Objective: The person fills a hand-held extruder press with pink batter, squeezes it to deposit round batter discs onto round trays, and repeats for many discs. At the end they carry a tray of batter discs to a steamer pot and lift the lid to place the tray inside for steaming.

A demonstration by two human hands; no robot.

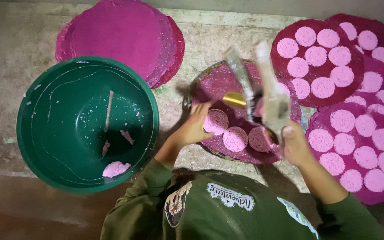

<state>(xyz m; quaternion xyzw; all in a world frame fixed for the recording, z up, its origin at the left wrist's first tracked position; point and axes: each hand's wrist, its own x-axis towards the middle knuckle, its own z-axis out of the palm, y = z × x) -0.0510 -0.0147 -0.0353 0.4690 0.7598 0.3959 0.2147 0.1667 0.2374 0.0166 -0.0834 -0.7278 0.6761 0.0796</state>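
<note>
My left hand [195, 126] rests its fingertips on a round pink dough disc [215, 122] lying on a dark pink sheet over a round tray [201, 79]. Two more pink discs [235, 138] sit beside it on the same sheet. My right hand [295, 144] grips a long, pale, dough-smeared tool [270, 86] with a shiny gold cylinder [235, 100] at its side, blurred and held above the tray.
A large green bowl [45, 106] with a pink dough lump [115, 169] and a stick stands at left. Bare magenta sheets [121, 33] are stacked behind it. Sheets covered with several pink discs [316, 58] lie stacked at right [356, 146].
</note>
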